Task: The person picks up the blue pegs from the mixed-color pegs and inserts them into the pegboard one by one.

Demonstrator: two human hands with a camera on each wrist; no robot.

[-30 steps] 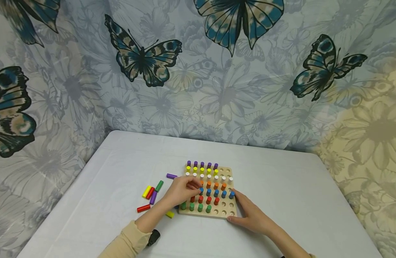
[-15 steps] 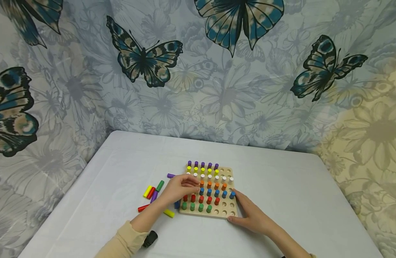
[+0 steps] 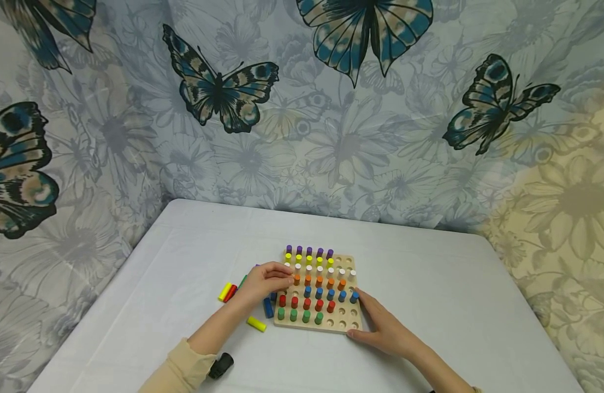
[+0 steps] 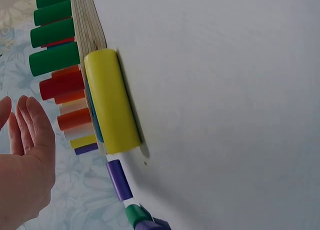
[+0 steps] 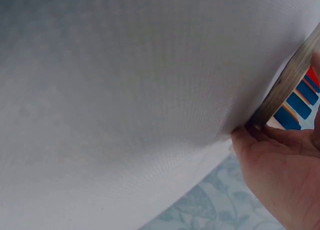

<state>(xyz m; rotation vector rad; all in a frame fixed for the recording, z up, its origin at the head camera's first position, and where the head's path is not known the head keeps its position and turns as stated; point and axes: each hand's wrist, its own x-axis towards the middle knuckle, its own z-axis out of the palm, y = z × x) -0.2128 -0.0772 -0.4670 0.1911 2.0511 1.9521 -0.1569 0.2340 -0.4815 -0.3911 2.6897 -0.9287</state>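
A wooden pegboard (image 3: 335,325) lies on the white table with rows of coloured pegs standing in it. My left hand (image 3: 265,284) is over its left edge, fingertips beside an orange peg (image 3: 297,280). In the left wrist view, that hand (image 4: 32,155) has its fingers extended, thumb apart and nothing between them. My right hand (image 3: 383,327) holds the board's right side, thumb at the near corner and fingers along the edge; the right wrist view shows its fingertips against the wooden edge (image 5: 287,84). A blue peg (image 3: 268,308) lies loose beside the board, under the left wrist.
Loose yellow (image 3: 224,291) and red (image 3: 230,293) pegs lie left of the left hand. Another yellow peg (image 3: 256,324) lies near the board's near left corner. Purple (image 4: 119,180) and green pegs are partly hidden by the hand. A butterfly-patterned wall (image 3: 331,164) stands behind the table.
My left hand has drawn back leftward across the board, uncovering an orange peg and a bare hole in the blue row. My right hand stays at the board's edge.
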